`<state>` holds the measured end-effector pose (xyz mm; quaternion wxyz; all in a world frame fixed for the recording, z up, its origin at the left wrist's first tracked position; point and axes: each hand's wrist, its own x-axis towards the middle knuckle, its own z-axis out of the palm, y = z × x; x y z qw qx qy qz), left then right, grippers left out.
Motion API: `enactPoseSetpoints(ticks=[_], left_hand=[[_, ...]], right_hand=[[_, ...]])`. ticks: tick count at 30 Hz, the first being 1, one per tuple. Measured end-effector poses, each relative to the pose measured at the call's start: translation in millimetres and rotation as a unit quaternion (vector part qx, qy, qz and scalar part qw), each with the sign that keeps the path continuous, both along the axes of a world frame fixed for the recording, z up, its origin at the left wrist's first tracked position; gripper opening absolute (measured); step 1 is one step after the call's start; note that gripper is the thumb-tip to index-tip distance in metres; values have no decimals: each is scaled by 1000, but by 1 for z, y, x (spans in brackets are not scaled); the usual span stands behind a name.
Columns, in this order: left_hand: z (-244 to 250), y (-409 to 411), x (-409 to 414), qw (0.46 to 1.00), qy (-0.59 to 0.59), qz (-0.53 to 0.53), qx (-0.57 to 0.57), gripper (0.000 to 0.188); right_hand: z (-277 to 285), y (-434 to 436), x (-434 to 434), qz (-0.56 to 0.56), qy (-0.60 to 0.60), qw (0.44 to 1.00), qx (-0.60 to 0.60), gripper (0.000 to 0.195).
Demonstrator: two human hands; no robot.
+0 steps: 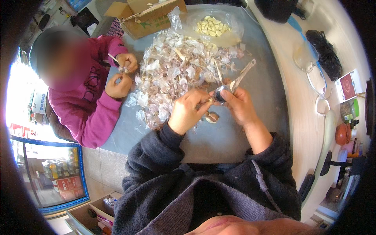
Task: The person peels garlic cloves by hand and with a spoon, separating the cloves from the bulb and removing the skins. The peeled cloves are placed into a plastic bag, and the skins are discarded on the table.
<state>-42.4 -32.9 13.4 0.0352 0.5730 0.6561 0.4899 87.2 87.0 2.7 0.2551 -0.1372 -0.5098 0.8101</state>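
My left hand (191,107) pinches a small piece of garlic at its fingertips. Close beside it, my right hand (239,102) grips a tool with a pale handle and a dark rounded part under the thumb; its exact kind cannot be told. Two unpeeled garlic cloves (211,117) lie on the grey table (205,147) just below the hands. A large heap of papery garlic skins (173,73) spreads beyond them. Behind the heap, peeled garlic cloves (213,26) sit in a clear plastic bag (235,36).
Across the table's left side, a co-worker in a magenta sweatshirt (88,108) holds garlic and a thin stick-like tool. An open cardboard box (152,22) stands at the far edge. Along the right runs a pale wooden counter (296,100) with a black plastic bag (324,55).
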Motion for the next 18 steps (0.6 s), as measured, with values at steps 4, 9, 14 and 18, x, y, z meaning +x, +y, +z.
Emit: enactPoseSetpoints(ticks=[4, 9, 14, 18], left_hand=[[-10, 1, -1, 989, -146, -22, 30, 17], [-5, 2, -5, 992, -119, 16, 43, 18], [-7, 4, -9, 998, 18, 24, 61, 19], [-3, 4, -7, 999, 39, 13, 34, 20]], right_hand=[[-4, 3, 0, -12, 14, 1000, 10, 27], [-6, 10, 1, -42, -37, 997, 54, 32], [-1, -4, -1, -37, 4, 993, 109, 24], [-16, 0, -1, -20, -3, 987, 162, 21]])
